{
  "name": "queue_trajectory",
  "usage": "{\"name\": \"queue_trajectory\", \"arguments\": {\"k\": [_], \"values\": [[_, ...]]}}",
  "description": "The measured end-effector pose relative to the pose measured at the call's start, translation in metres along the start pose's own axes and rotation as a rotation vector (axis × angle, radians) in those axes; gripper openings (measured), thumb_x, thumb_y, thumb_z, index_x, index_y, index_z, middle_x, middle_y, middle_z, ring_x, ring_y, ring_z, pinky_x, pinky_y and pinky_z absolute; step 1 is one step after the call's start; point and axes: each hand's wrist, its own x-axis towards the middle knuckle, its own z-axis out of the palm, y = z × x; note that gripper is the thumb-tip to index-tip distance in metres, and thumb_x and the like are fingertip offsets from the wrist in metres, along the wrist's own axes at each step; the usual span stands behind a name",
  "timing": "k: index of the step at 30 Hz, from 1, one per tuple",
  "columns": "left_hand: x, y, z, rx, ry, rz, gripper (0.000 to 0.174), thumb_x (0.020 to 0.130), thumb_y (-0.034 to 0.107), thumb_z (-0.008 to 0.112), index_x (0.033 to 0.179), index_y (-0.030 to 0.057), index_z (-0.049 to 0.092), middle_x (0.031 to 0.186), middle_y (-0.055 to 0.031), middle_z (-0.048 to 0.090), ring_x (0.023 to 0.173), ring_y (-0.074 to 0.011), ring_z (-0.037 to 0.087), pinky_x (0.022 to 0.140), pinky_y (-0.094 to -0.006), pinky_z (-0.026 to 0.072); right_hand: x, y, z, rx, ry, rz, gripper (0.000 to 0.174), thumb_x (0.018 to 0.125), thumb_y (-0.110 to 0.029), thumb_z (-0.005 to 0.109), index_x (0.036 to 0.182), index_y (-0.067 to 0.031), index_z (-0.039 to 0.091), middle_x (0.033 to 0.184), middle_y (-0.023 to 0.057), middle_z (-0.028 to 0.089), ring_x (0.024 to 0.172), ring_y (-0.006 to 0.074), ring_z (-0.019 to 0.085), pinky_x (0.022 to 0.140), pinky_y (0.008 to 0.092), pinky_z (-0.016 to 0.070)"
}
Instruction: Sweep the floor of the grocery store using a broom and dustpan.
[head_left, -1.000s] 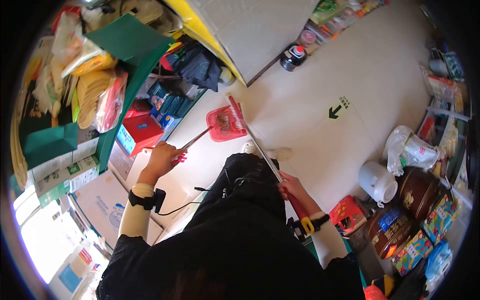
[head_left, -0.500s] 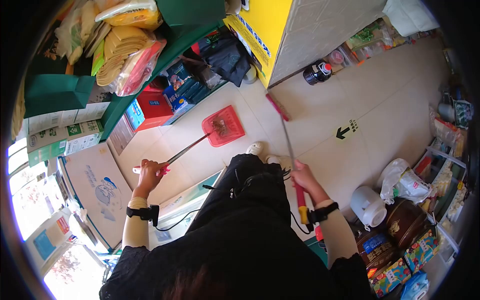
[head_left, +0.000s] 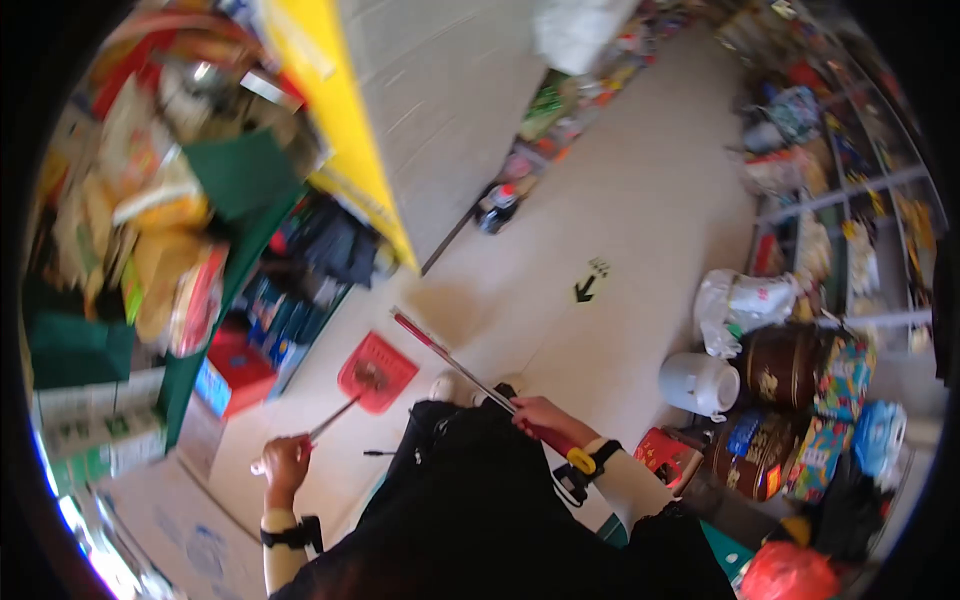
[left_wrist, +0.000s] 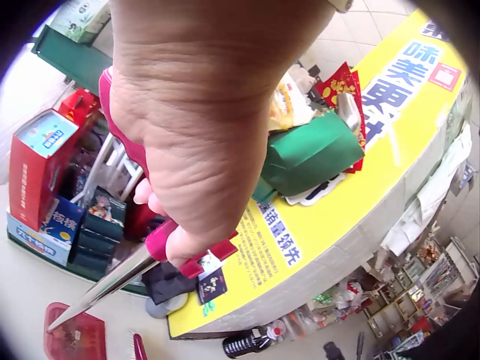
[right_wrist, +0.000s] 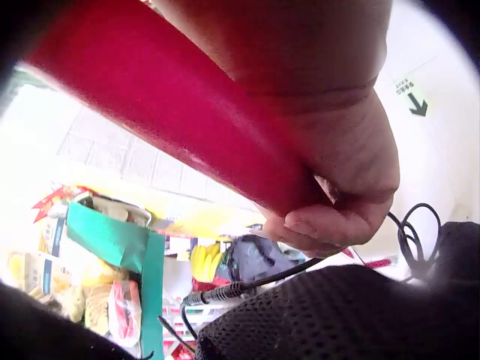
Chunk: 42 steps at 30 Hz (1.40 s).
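Note:
My left hand (head_left: 287, 468) grips the handle of a red dustpan (head_left: 378, 372), which lies on the floor with brownish debris in its pan. In the left wrist view the fingers of that hand (left_wrist: 195, 150) curl round the pink grip, and a metal rod runs down to the pan. A broom with a narrow red head (head_left: 420, 333) is held in my right hand (head_left: 550, 420), its head near the dustpan but apart from it. The right wrist view has my right hand (right_wrist: 345, 172) wrapped round the thick red handle (right_wrist: 180, 105).
Shelves with bags and boxes (head_left: 235, 372) stand on the left, beside a yellow-edged counter (head_left: 350, 130). A dark bottle (head_left: 497, 208) stands at its foot. On the right are a white bucket (head_left: 700, 384), brown jars (head_left: 778, 366) and racks. A black arrow (head_left: 585, 290) marks the floor.
The head view has turned and shifted. Both hands still hold their handles. The broom head has swung closer to the dustpan than half a second ago.

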Motion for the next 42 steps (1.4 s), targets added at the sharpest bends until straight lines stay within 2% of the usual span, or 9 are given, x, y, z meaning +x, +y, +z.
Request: {"name": "queue_trajectory", "arguments": {"k": [3, 6, 8, 20, 22, 23, 26, 33, 42], "values": [[0.042, 0.039, -0.004, -0.052, 0.062, 0.092, 0.015, 0.066, 0.016, 0.070, 0.080, 0.0117, 0.068, 0.062, -0.0071, 0.059, 0.059, -0.0256, 0.057, 0.057, -0.0380, 0.0442, -0.032, 0.023, -0.055, 0.184, 0.039, -0.061, 0.027, 0.078, -0.009, 0.055, 0.105, -0.0069, 0.052, 0.059, 0.0040, 0.049, 0.044, 0.0139, 0.048, 0.039, 0.0298, 0.0408], [0.086, 0.086, -0.012, -0.077, -0.014, 0.125, 0.018, 0.065, 0.016, 0.071, 0.083, 0.0116, 0.069, 0.067, -0.0076, 0.063, 0.063, -0.0252, 0.060, 0.058, -0.0371, 0.0462, -0.061, 0.044, -0.100, 0.392, 0.134, -0.069, 0.068, 0.080, -0.009, 0.054, 0.140, -0.0106, 0.023, 0.061, 0.0040, 0.049, 0.044, 0.0135, 0.047, 0.040, 0.0284, 0.0397], [0.116, 0.124, -0.012, -0.098, 0.003, 0.229, 0.020, 0.065, 0.016, 0.072, 0.084, 0.0121, 0.069, 0.071, -0.0074, 0.065, 0.066, -0.0249, 0.061, 0.061, -0.0354, 0.0479, -0.080, 0.060, -0.119, 0.682, 0.354, -0.114, 0.036, 0.080, -0.007, 0.054, 0.114, -0.0060, 0.043, 0.060, 0.0053, 0.049, 0.044, 0.0155, 0.048, 0.039, 0.0302, 0.0412], [0.273, 0.457, 0.047, -0.054, 0.003, 0.350, 0.022, 0.067, 0.022, 0.072, 0.088, 0.0145, 0.068, 0.076, -0.0065, 0.066, 0.072, -0.0266, 0.063, 0.065, -0.0359, 0.0495, -0.164, 0.170, -0.376, 1.048, 0.578, -0.402, 0.017, 0.076, -0.001, 0.054, 0.087, -0.0063, 0.042, 0.058, 0.0080, 0.049, 0.042, 0.0183, 0.049, 0.037, 0.0324, 0.0425], [0.289, 0.521, 0.043, -0.066, -0.004, 0.326, 0.022, 0.069, 0.024, 0.071, 0.089, 0.0141, 0.068, 0.077, -0.0073, 0.066, 0.072, -0.0272, 0.063, 0.065, -0.0362, 0.0496, -0.182, 0.185, -0.409, 1.094, 0.601, -0.329, 0.020, 0.077, -0.001, 0.053, 0.093, -0.0051, 0.042, 0.058, 0.0082, 0.049, 0.042, 0.0187, 0.049, 0.037, 0.0328, 0.0427], [0.294, 0.553, 0.041, -0.069, 0.024, 0.308, 0.022, 0.070, 0.024, 0.070, 0.089, 0.0140, 0.068, 0.078, -0.0080, 0.066, 0.073, -0.0277, 0.063, 0.065, -0.0363, 0.0498, -0.185, 0.195, -0.435, 1.127, 0.477, -0.323, 0.082, 0.079, -0.001, 0.053, 0.141, -0.0084, 0.000, 0.061, 0.0085, 0.049, 0.044, 0.0186, 0.048, 0.041, 0.0344, 0.0422], [0.325, 0.628, 0.048, -0.076, 0.037, 0.275, 0.021, 0.073, 0.025, 0.069, 0.091, 0.0144, 0.068, 0.080, -0.0096, 0.066, 0.074, -0.0289, 0.063, 0.065, -0.0372, 0.0499, -0.191, 0.208, -0.496, 1.177, 0.505, -0.364, 0.081, 0.079, -0.001, 0.053, 0.141, -0.0097, 0.002, 0.061, 0.0087, 0.049, 0.045, 0.0194, 0.048, 0.041, 0.0344, 0.0423], [0.442, 0.805, 0.083, -0.112, 0.102, 0.298, 0.020, 0.071, 0.023, 0.068, 0.090, 0.0147, 0.067, 0.078, -0.0113, 0.065, 0.072, -0.0317, 0.062, 0.062, -0.0396, 0.0487, -0.202, 0.179, -0.638, 1.286, 0.495, -0.351, 0.076, 0.080, -0.002, 0.050, 0.142, -0.0165, 0.009, 0.061, 0.0079, 0.046, 0.045, 0.0181, 0.043, 0.044, 0.0323, 0.0392], [0.639, 1.061, 0.165, -0.117, 0.092, 0.361, 0.018, 0.072, 0.024, 0.068, 0.087, 0.0148, 0.068, 0.078, -0.0098, 0.066, 0.071, -0.0286, 0.063, 0.063, -0.0377, 0.0493, -0.226, 0.083, -0.936, 1.251, 0.536, -0.320, 0.070, 0.079, -0.003, 0.050, 0.139, -0.0165, 0.016, 0.062, 0.0073, 0.045, 0.045, 0.0174, 0.042, 0.043, 0.0317, 0.0377]]}}
